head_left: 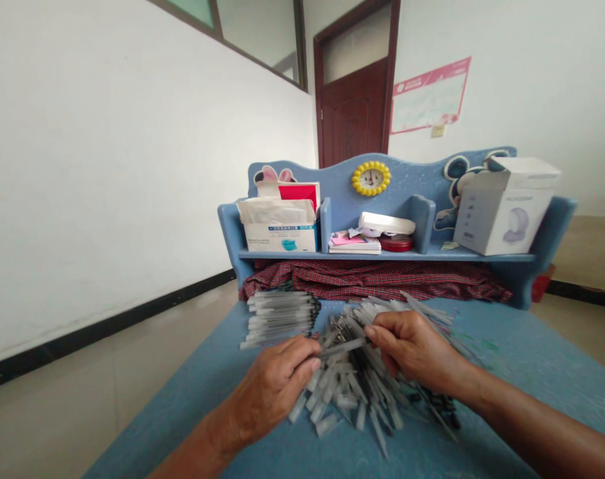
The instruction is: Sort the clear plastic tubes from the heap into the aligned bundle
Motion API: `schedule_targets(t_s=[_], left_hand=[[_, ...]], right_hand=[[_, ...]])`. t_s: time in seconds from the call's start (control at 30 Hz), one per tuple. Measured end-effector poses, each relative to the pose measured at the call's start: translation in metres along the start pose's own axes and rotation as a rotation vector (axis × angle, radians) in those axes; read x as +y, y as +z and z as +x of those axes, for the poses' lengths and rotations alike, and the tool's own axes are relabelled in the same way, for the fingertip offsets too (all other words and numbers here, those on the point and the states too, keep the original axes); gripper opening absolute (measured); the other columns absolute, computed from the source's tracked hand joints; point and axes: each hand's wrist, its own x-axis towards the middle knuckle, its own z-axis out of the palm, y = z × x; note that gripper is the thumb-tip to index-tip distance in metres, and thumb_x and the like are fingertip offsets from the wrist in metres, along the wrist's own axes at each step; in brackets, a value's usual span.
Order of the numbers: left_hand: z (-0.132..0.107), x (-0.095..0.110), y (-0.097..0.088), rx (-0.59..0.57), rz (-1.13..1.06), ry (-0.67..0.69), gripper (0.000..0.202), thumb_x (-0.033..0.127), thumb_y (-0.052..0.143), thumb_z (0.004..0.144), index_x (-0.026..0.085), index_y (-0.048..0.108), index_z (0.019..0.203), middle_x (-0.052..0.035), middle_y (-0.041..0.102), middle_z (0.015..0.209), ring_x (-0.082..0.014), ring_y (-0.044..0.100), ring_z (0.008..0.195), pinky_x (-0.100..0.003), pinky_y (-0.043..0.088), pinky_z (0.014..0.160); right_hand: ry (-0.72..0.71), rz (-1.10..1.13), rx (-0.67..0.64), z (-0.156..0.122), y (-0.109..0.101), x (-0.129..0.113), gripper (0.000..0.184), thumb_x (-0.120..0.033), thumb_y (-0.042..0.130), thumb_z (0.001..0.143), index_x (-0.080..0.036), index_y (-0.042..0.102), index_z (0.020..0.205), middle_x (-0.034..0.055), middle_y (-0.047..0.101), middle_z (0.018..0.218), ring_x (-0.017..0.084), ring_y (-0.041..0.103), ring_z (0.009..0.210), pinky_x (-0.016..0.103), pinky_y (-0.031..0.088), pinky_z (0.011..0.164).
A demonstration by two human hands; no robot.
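Between my two hands a slim translucent pen [343, 347] is held level above a heap. My left hand [281, 379] pinches its left end. At its right end my right hand [416, 344] is closed with thumb and fingertips together. Below lies a loose pile of grey translucent pen parts [349, 392], some caps and some dark thin pieces, pointing many ways. Behind my left hand, a neat stack of pens [279, 316] lies side by side with dark tips to the right. More pale tubes [382, 306] are heaped behind my right hand.
The blue desk [542, 372] has a raised shelf [432, 254] at its back. On it stand a mask box [282, 234], papers [355, 245], a red round tin [396, 244] and a white carton [504, 206]. A checked cloth [362, 279] is bunched under the shelf.
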Motion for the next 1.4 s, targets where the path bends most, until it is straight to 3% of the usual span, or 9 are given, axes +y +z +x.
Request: schedule_targets(t_s=[0.23,0.33,0.43,0.63,0.8,0.9,1.0,1.2,1.4], left_hand=[[-0.0041,-0.0032,0.0049,0.091,0.071,0.077,0.015,0.016,0.042,0.093,0.019,0.052,0.103,-0.0009,0.064,0.086,-0.0119,0.062,0.078,-0.019,0.045,0.072],[-0.0040,-0.0011,0.0052,0.121,0.081,0.088,0.013,0.017,0.043,0.093,0.019,0.052,0.102,-0.0011,0.065,0.085,-0.0119,0.063,0.077,-0.019,0.046,0.070],[-0.0032,0.0006,0.0046,0.130,0.084,0.089,0.013,0.017,0.043,0.093,0.019,0.052,0.101,-0.0009,0.065,0.085,-0.0119,0.063,0.077,-0.019,0.046,0.070],[-0.0021,0.0001,0.0031,0.145,0.069,0.058,0.012,0.017,0.043,0.093,0.020,0.052,0.100,0.0006,0.065,0.081,-0.0108,0.064,0.074,-0.017,0.046,0.066],[-0.0020,0.0002,0.0054,0.129,0.091,0.076,0.013,0.017,0.042,0.093,0.020,0.052,0.101,-0.0003,0.065,0.084,-0.0118,0.064,0.076,-0.019,0.046,0.069],[-0.0024,-0.0004,0.0065,0.111,0.094,0.075,0.013,0.017,0.042,0.093,0.020,0.052,0.101,0.0000,0.064,0.083,-0.0115,0.064,0.076,-0.019,0.046,0.069],[-0.0027,-0.0015,0.0072,0.104,0.089,0.064,0.013,0.017,0.042,0.093,0.020,0.052,0.101,-0.0002,0.064,0.084,-0.0115,0.063,0.076,-0.019,0.046,0.069],[-0.0027,-0.0012,0.0087,0.094,0.063,0.061,0.013,0.018,0.042,0.093,0.020,0.053,0.099,-0.0005,0.064,0.082,-0.0116,0.063,0.075,-0.019,0.046,0.068],[-0.0031,-0.0002,0.0078,0.089,0.050,0.032,0.013,0.018,0.043,0.092,0.020,0.054,0.099,-0.0004,0.065,0.083,-0.0120,0.063,0.075,-0.019,0.046,0.069]], right_hand=[[0.030,0.327,-0.112,0.0019,-0.0047,0.0002,0.021,-0.038,0.057,0.077,-0.020,0.048,0.078,-0.0045,0.055,0.051,0.008,0.045,0.038,0.019,0.036,0.039],[0.011,0.250,-0.053,0.0013,-0.0064,0.0002,0.024,-0.043,0.056,0.080,-0.020,0.048,0.081,-0.0050,0.055,0.050,0.008,0.044,0.037,0.018,0.032,0.036],[-0.025,0.084,-0.018,0.0004,-0.0067,0.0002,0.035,-0.046,0.046,0.086,-0.019,0.046,0.064,-0.0040,0.049,0.043,0.006,0.038,0.034,0.017,0.025,0.035],[-0.004,0.274,-0.062,0.0020,-0.0061,0.0035,0.026,-0.045,0.056,0.079,-0.020,0.048,0.077,-0.0042,0.056,0.052,0.008,0.047,0.038,0.018,0.035,0.037],[0.020,0.185,-0.082,0.0029,-0.0057,0.0038,0.034,-0.047,0.045,0.085,-0.020,0.045,0.065,-0.0027,0.054,0.045,0.007,0.042,0.032,0.017,0.028,0.033],[0.012,0.333,-0.097,0.0031,-0.0056,0.0039,0.024,-0.041,0.057,0.078,-0.020,0.047,0.080,-0.0044,0.057,0.052,0.008,0.047,0.037,0.018,0.034,0.036],[0.019,0.361,-0.098,0.0028,-0.0062,0.0037,0.034,-0.039,0.062,0.075,-0.021,0.045,0.098,-0.0058,0.059,0.056,0.009,0.049,0.038,0.018,0.035,0.037],[0.040,0.210,-0.084,0.0037,-0.0047,0.0049,0.035,-0.047,0.049,0.083,-0.019,0.045,0.063,-0.0021,0.056,0.048,0.007,0.044,0.033,0.018,0.029,0.034],[-0.006,0.341,-0.074,0.0041,-0.0072,0.0041,0.025,-0.037,0.062,0.076,-0.019,0.049,0.088,-0.0028,0.062,0.064,0.008,0.053,0.042,0.018,0.033,0.038]])
